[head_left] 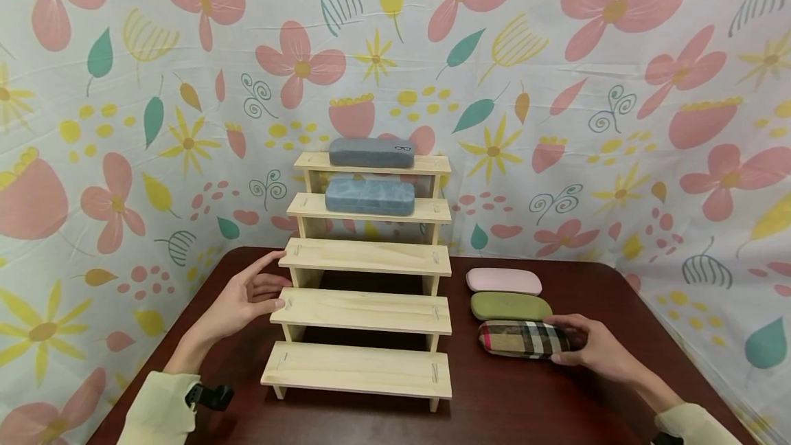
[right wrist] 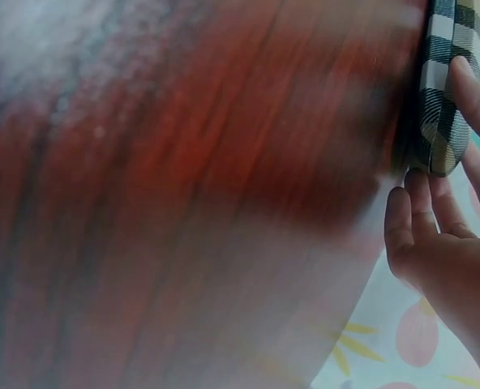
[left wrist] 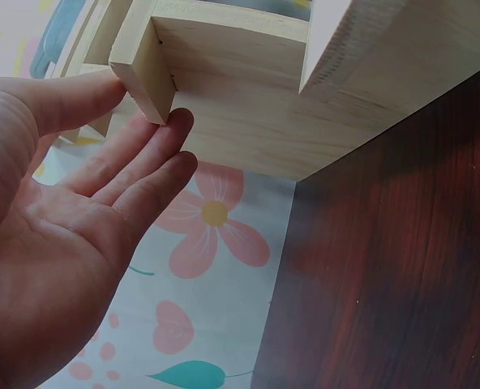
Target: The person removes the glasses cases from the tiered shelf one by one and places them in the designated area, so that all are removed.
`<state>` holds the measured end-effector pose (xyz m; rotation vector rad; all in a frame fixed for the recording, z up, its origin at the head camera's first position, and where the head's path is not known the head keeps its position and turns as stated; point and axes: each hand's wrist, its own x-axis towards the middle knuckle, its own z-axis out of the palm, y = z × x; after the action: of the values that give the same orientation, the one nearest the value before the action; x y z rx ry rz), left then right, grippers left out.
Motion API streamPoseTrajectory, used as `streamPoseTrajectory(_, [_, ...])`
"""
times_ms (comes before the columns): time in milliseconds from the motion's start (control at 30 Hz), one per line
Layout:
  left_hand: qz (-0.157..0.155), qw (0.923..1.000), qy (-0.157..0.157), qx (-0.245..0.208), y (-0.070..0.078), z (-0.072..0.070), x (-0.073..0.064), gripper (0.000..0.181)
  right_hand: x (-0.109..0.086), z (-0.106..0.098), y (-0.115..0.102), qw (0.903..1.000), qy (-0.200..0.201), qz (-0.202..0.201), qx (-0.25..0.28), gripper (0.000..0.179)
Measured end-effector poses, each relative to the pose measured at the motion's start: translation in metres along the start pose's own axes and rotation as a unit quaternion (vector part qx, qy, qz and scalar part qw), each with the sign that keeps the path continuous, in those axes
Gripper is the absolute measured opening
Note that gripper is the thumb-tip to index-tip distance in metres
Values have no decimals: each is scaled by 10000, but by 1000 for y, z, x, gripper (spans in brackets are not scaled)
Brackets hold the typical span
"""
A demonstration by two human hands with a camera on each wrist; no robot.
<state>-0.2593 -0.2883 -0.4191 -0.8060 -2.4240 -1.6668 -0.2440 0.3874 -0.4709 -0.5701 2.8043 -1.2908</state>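
A stepped rack of pale wood (head_left: pixel 364 256) stands on the table. My left hand (head_left: pixel 244 297) is at its left side; in the left wrist view the thumb and fingers (left wrist: pixel 171 134) hold the end of one step. On the right, my right hand (head_left: pixel 596 349) grips the right end of a plaid glasses case (head_left: pixel 516 339), thumb on the near side. The case (right wrist: pixel 443 105) lies at the right edge of the right wrist view. Just behind it lie a green glasses case (head_left: pixel 509 306) and a pink glasses case (head_left: pixel 503 281).
A grey glasses case (head_left: pixel 371 154) rests on the top step, and a blue glasses case (head_left: pixel 369 198) on the step below. The dark red table (head_left: pixel 482 404) backs onto a flower-print cloth (head_left: pixel 395 60), which also hangs along both sides.
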Motion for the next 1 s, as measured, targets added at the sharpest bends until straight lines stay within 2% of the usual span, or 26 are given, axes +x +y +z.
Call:
streamPoseTrajectory(500, [33,10000,-1,-19,2,0,0,86,1,0,2,9999,8,-105,-104,61])
streamPoseTrajectory(700, [42,10000,-3,-4,2,0,0,86,0,0,2,10000,11,-20,-95,61])
streamPoseTrajectory(1000, [96,9999,-15,27,0,0,0,86,2,-10,-10,9995,77,-77,-306,63])
